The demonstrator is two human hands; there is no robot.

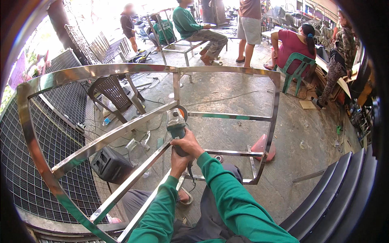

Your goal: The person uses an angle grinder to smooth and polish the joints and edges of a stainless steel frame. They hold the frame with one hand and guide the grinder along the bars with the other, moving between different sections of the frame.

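Two hands: both on one angle grinder.
Right hand: fingers wrapped tight around the grinder's body.
Left hand: just below, fingers closed on its rear end.
Grinder: disc beyond the fingertips, against the steel frame.
Frame: polished bars, tilted, spanning both sides of the fingers.
Speaker: floor, left of the fingers.

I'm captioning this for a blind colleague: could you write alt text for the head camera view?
Both hands, the right hand above the left hand, grip a teal-bodied angle grinder held against a joint of a large polished stainless-steel tube frame. Beyond it, on the concrete workshop floor, several people sit or stand, one on a green plastic chair.
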